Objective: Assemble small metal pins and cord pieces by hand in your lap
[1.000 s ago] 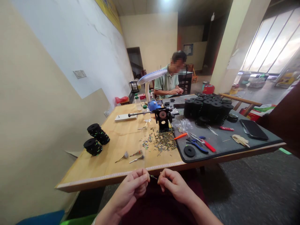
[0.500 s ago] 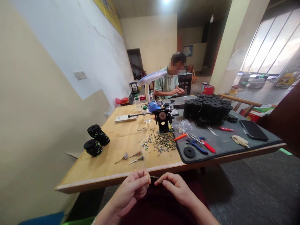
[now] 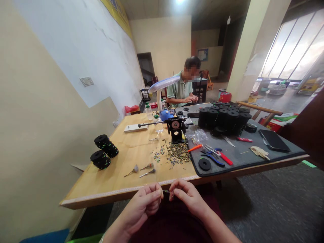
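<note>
My left hand and my right hand are held together just below the near edge of the wooden table, over my lap. Both pinch the ends of a tiny thin piece that spans the gap between their fingertips; what it is I cannot make out. The nearest things on the table are three small feathered pieces and a scattered heap of small metal parts.
A black hand-crank device stands mid-table beside a dark mat with pliers, cutters, a disc and stacked black spools. Two more black spools lie at left. A desk lamp and another person are at the far end.
My right hand has shifted slightly toward the left hand and risen a little. The pinched piece stays between both hands. The table is unchanged.
</note>
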{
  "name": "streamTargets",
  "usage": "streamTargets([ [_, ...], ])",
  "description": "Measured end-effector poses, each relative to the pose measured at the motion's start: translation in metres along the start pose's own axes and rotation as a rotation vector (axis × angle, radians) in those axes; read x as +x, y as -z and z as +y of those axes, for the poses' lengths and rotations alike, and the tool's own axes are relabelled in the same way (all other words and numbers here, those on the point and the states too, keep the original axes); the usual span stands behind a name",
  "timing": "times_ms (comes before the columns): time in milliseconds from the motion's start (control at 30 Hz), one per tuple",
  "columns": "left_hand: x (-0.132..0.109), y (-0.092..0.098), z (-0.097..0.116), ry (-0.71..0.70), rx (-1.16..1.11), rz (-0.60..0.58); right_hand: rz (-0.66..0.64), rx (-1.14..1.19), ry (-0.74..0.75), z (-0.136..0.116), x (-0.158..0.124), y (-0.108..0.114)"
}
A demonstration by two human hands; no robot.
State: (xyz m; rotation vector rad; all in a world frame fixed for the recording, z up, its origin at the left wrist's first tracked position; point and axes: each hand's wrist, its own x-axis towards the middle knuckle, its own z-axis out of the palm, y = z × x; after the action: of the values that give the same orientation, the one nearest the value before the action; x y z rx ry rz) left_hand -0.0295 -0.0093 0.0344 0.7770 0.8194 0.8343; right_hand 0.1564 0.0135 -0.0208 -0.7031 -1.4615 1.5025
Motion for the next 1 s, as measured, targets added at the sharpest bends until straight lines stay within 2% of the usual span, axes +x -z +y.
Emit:
streamTargets([
  [167,-0.001,0.001,0.001,-0.020,-0.034,-0.010,0.050,-0.078,-0.111,0.020,0.004,0.002],
  [267,-0.001,0.003,0.001,-0.022,-0.037,-0.022,0.098,-0.259,-0.050,0.026,0.006,0.006],
  [367,-0.001,0.004,0.001,-0.018,-0.028,-0.027,0.128,-0.349,0.037,0.020,0.006,0.007],
  [500,-0.001,0.003,0.002,-0.019,-0.012,-0.020,0.128,-0.277,0.097,0.002,0.003,0.003],
  [633,0.000,0.002,0.002,-0.009,0.003,-0.001,0.063,-0.226,0.097,-0.008,0.001,-0.002],
  [1000,0.002,0.003,-0.003,-0.007,-0.039,-0.010,0.056,-0.195,0.104,-0.005,-0.002,-0.007],
])
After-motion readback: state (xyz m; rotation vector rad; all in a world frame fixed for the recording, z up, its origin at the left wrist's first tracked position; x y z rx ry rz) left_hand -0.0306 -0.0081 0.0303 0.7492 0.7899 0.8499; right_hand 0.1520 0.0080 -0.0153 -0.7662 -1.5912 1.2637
